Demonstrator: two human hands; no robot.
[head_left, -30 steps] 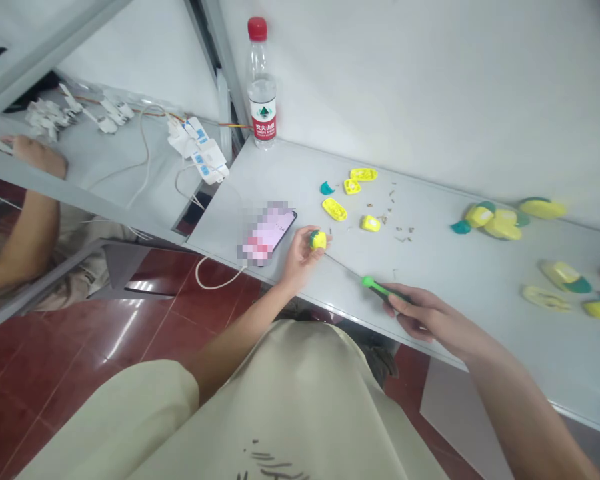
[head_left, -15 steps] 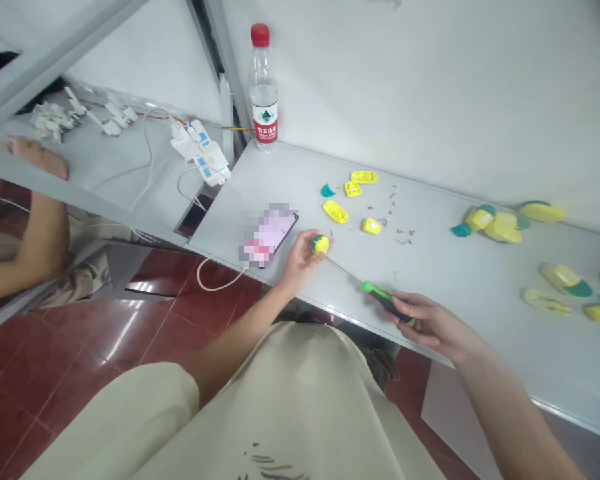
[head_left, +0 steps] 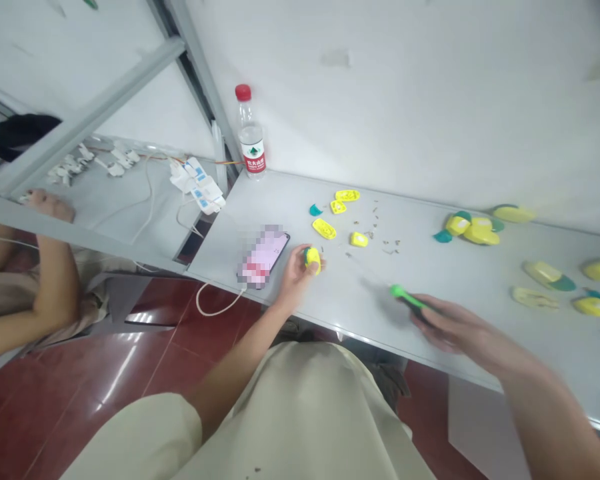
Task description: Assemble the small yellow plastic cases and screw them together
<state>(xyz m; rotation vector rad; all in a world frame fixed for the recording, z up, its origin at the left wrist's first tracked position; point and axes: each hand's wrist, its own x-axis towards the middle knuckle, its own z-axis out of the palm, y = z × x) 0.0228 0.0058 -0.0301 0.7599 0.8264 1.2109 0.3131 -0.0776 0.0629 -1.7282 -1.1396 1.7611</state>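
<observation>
My left hand [head_left: 294, 275] is closed around a small yellow-and-green plastic casing [head_left: 313, 257], held just above the table near its front edge. To the right, my right hand [head_left: 447, 323] grips a screwdriver [head_left: 404, 294] by its green and black handle. Its shaft is blurred and points left, with the tip apart from the casing. Beyond my left hand lie an open yellow shell half [head_left: 324, 229], a yellow block-shaped piece [head_left: 359, 239] and a teal cap piece [head_left: 315, 210]. Small loose screws or bits [head_left: 391, 247] are scattered beside them.
A phone [head_left: 267, 259] with a white cable lies left of my left hand. A water bottle [head_left: 254, 150] stands in the back left corner. More yellow-green casings [head_left: 481, 231] lie at the right. Another person's arm [head_left: 55, 267] and a power strip [head_left: 203, 190] are left, beyond the metal frame.
The screwdriver has moved right, away from the casing, in my right hand. The casing has turned in my left hand, showing more yellow. The head view has tilted upward.
</observation>
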